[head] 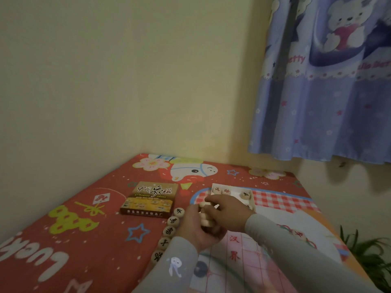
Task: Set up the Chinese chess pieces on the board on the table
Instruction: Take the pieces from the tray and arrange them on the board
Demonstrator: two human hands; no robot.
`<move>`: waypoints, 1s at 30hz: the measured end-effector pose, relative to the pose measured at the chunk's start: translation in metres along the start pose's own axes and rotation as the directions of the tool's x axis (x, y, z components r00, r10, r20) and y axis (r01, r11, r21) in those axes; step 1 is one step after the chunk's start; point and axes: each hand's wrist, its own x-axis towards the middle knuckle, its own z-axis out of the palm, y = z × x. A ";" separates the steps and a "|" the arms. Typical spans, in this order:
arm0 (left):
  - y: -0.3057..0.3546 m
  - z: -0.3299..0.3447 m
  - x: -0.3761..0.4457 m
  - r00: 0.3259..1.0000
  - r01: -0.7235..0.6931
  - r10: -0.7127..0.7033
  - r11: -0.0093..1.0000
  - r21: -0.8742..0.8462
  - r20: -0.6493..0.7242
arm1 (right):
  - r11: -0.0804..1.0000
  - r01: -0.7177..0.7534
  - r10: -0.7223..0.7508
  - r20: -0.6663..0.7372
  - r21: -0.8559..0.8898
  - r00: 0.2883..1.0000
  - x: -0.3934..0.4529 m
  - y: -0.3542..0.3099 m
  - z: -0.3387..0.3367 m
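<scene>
2 hands (211, 220) clasp stacked pieces (206, 216) over board (243, 250).

Chess pieces (171, 221) looked pale matt wood with inked characters. Board (239, 248) was a thin glossy sheet, plastic or coated paper, unclear which. Box (149, 199) was printed card with a slight sheen. Tablecloth (84, 218) looked smooth printed cloth; curtain (330, 85) soft matt fabric; sleeves (296, 256) grey knit.

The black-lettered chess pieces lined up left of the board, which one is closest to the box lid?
The top piece of the row, farthest from the person. It sits just right of the brown box lid, by its near right corner; the other four trail away toward the left sleeve.
</scene>
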 end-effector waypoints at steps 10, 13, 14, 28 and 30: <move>-0.001 -0.017 -0.014 0.993 0.002 0.007 0.997 -0.076 0.120 | 0.970 -0.037 0.062 -0.097 0.239 0.993 0.000 0.005 0.022; 0.000 -0.023 -0.013 0.991 0.017 -0.003 0.994 -0.105 0.131 | 0.959 -0.013 0.042 -0.098 0.284 0.994 -0.002 0.006 0.022; 0.000 -0.025 -0.012 0.990 0.017 -0.002 0.993 -0.113 0.138 | 0.956 0.002 0.032 -0.112 0.295 0.993 -0.002 0.006 0.022; 0.009 -0.029 -0.011 0.986 -0.018 0.034 0.995 -0.101 0.163 | 0.906 0.056 0.100 -0.340 0.419 0.935 -0.019 0.028 0.001; 0.012 -0.030 -0.012 0.987 -0.024 0.036 0.996 -0.081 0.158 | 0.913 0.025 0.130 -0.347 0.407 0.929 -0.025 0.037 -0.005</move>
